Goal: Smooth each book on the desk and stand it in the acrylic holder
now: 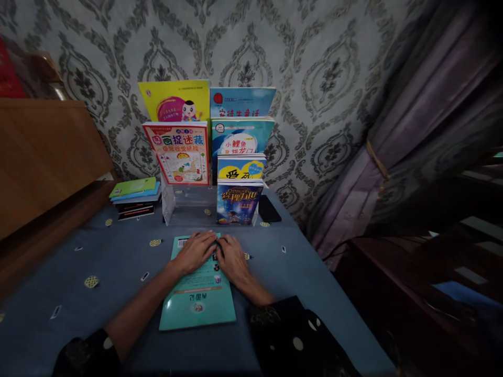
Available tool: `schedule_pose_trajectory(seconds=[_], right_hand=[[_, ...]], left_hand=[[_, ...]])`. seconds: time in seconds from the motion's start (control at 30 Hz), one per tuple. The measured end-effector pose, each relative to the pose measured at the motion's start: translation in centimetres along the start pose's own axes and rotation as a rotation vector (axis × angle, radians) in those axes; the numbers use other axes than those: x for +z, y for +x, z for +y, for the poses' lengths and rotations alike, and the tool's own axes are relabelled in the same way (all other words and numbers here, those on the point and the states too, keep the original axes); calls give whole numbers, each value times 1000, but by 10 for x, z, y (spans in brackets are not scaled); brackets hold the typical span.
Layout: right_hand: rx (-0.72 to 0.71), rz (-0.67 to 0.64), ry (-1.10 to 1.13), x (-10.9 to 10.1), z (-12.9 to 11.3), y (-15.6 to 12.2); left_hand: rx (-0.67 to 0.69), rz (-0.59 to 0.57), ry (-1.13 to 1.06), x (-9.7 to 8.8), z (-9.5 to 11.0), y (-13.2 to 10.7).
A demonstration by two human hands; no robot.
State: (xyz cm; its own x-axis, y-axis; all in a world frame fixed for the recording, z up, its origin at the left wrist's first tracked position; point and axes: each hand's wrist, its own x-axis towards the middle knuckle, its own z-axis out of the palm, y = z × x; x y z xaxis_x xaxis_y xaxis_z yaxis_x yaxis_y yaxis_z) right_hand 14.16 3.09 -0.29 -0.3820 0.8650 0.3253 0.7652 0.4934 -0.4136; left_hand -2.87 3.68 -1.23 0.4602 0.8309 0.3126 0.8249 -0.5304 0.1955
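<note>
The left grip [195, 251] is released: fingers extended and together, laid flat on the far part of the teal book [196, 317]. The right grip [232, 256] rests at the book's right edge toward its far end, fingers bent leftward; whether it pinches that edge cannot be told, as the undersides of the fingers are hidden. The book lies closed and flat on the tabletop [129, 309], on the near side of the clear stand [188, 207], its title inverted as seen from the near side. A dark blue book [238, 204] stands at the right of the stand; a book stack [135, 196] lies to the left.

Handling assessment: apparently a thin paperback, judged light and flexible, its glossy cover likely slippery, its corners prone to creasing. Recommended hold: both long edges at mid-length, thumbs above, fingers beneath, pages pinched together against fanning.
</note>
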Motion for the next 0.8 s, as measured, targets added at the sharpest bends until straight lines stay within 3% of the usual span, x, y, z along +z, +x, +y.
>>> schedule_pose_trajectory(seconds=[0.8], right_hand=[[-5,68,30,9,11,3]], left_hand=[[81,-21,-29,-7,3,-2]])
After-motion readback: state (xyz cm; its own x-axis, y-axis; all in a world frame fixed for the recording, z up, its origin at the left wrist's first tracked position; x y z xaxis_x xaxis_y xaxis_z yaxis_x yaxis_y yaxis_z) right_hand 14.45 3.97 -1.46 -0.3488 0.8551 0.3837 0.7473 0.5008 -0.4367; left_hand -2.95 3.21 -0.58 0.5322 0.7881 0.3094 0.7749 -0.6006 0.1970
